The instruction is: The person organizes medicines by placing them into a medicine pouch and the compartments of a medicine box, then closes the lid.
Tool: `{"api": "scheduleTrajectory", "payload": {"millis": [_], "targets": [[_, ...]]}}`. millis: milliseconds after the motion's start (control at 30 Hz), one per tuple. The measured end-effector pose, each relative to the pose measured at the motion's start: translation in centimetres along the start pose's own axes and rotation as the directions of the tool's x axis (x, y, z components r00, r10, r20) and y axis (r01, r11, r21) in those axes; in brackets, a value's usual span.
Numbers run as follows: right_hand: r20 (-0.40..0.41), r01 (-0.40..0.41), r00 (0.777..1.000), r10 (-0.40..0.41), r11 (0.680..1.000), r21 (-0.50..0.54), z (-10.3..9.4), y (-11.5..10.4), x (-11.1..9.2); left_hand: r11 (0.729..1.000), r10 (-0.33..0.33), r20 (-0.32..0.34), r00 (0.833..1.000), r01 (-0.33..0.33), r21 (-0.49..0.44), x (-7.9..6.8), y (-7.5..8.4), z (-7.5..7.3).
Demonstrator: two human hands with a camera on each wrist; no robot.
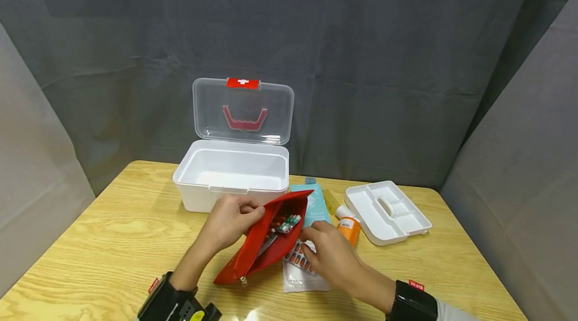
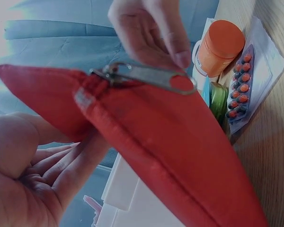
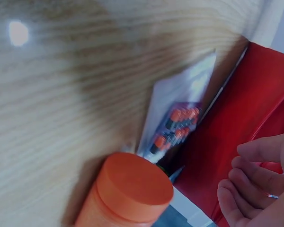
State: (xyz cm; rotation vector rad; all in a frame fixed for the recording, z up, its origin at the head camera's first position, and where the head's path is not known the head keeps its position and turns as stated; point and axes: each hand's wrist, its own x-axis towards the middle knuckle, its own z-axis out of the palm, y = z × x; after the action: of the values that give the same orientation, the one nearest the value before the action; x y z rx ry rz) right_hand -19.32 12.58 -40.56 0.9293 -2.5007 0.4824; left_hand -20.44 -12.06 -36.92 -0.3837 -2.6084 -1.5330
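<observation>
- Head view: your left hand [image 1: 232, 218] pinches the lip of the red pouch [image 1: 282, 251], thumb and fingers closed on its fabric.
- Your right hand [image 1: 331, 251] hangs at the pouch's other side, fingers loosely bent, nothing seen between them; whether the tips touch fabric cannot be told.
- Tilted between your hands, in front of the box [image 1: 198, 198], the pouch gapes, green-and-white capsules [image 1: 290, 223] inside.
- By your right fingers, a blister strip [image 1: 298, 258] lies on a white sachet [image 1: 304, 283].
- Farther out, the orange bottle [image 1: 349, 230], blue packet [image 1: 318, 205] and tray [image 1: 368, 203] rest on the table [image 1: 113, 241].
- Your progress, judged: partway. Pouch unzipped, lid [image 1: 212, 110] raised, tray out; the pouch's contents remain to be dealt with.
</observation>
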Motion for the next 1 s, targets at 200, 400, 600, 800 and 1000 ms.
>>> {"api": "scheduleTrajectory", "payload": {"millis": [200, 400, 600, 800, 1000], "targets": [[0.085, 0.012, 0.996, -0.01, 1.0, -0.018, 1.0, 0.0, -0.6, 1.0, 0.0, 0.006, 1.0, 0.0, -0.004, 0.1, 0.0, 0.0], [0.155, -0.027, 0.987, 0.03, 0.999, -0.022, 1.7, 0.2, -1.0, 1.0, 0.006, 0.006, 1.0, -0.006, -0.006, 0.1, -0.1, 0.0], [0.21, -0.082, 0.974, 0.082, 0.997, -0.008, 1.9, 0.2, -1.1, 1.0, 0.0, 0.004, 1.0, 0.0, -0.004, 0.1, -0.1, 0.1], [0.274, -0.118, 0.954, 0.12, 0.993, -0.024, 2.1, 0.3, -1.3, 1.0, 0.002, 0.002, 1.0, -0.002, -0.005, 0.1, -0.1, 0.0], [0.34, -0.158, 0.928, 0.152, 0.987, -0.01, 2.4, 0.6, -1.3, 1.0, 0.006, 0.004, 1.0, -0.005, -0.008, 0.1, -0.1, 0.0]]}}
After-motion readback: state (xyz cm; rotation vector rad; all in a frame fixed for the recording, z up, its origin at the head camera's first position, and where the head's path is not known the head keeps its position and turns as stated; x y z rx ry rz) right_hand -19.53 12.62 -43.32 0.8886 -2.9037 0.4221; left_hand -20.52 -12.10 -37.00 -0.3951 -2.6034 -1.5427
